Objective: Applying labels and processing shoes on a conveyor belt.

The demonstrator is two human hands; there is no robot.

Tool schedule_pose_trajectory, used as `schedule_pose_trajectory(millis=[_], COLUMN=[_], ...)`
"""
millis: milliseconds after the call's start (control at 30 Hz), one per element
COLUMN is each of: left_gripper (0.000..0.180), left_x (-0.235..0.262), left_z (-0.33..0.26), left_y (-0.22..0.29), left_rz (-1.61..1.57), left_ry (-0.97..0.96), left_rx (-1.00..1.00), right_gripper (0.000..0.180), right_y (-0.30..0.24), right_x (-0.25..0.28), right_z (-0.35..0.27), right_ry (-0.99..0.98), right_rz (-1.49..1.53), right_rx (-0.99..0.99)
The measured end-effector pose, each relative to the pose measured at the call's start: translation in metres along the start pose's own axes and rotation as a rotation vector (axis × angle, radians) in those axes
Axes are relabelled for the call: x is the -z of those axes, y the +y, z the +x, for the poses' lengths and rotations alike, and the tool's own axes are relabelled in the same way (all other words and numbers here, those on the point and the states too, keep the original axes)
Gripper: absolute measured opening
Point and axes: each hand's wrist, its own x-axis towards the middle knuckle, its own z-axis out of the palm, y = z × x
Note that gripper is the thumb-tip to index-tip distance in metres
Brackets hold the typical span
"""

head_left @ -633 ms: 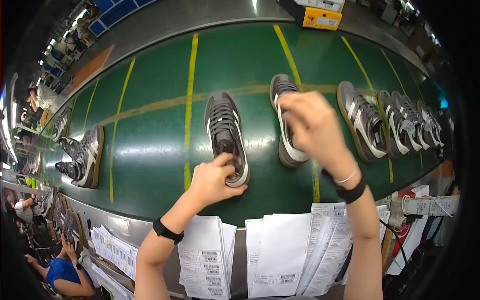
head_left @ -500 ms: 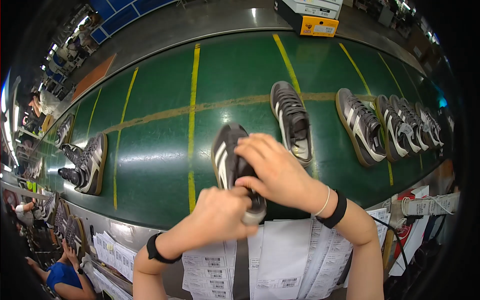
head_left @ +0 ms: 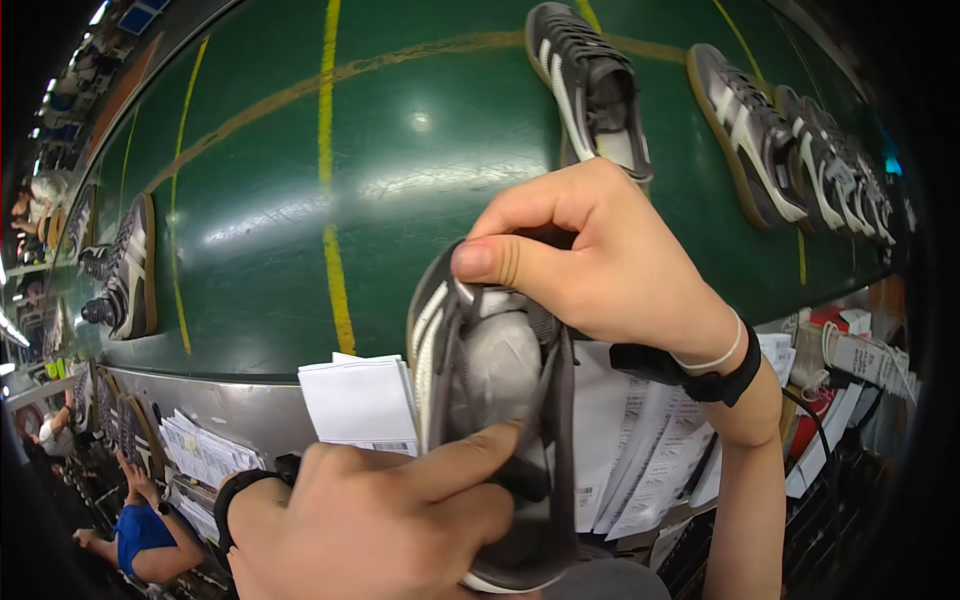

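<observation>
You hold the grey suede sneaker with white stripes (head_left: 490, 420) lifted clear of the green conveyor belt (head_left: 250, 200), opening upward so its interior shows. Your left hand (head_left: 380, 520) clamps the heel end nearest you; your right hand (head_left: 600, 260) arches over the toe end, thumb pressing the tongue, wrist bent.

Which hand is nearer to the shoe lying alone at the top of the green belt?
Right. The right hand grips the held shoe just below the shoe on the belt, without touching it. The left hand grips the held shoe's lower end, much farther away.
</observation>
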Motion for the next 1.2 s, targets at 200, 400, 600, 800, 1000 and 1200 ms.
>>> schedule_pose_trajectory(millis=[200, 400, 600, 800, 1000, 1200], left_gripper=[0.073, 0.07, 0.093, 0.101, 0.101, 0.103], left_x=[-0.029, -0.128, -0.235, -0.234, -0.224, -0.236], left_z=[0.035, 0.044, 0.052, 0.038, 0.028, 0.029], left_y=[-0.051, 0.046, 0.044, 0.031, 0.013, 0.008], left_rz=[0.371, 0.455, 0.539, 0.555, 0.323, 0.309], left_ry=[0.592, -0.051, -0.074, -0.083, -0.067, 0.037], left_rx=[-0.179, -0.212, -0.45, -0.374, -0.311, -0.304], right_gripper=[0.025, 0.017, 0.03, 0.028, 0.024, 0.021], right_y=[-0.006, 0.057, 0.116, 0.142, 0.131, 0.128], right_x=[0.042, 0.004, -0.065, -0.071, -0.061, -0.062], right_z=[-0.133, -0.318, -0.343, -0.336, -0.329, -0.327], right_ry=[0.565, 0.687, 0.939, 1.017, 0.946, 1.129], right_rz=[-0.656, -0.733, -0.23, 0.062, 0.574, 0.591], right_rx=[0.286, -0.459, -0.458, -0.304, -0.243, -0.253])
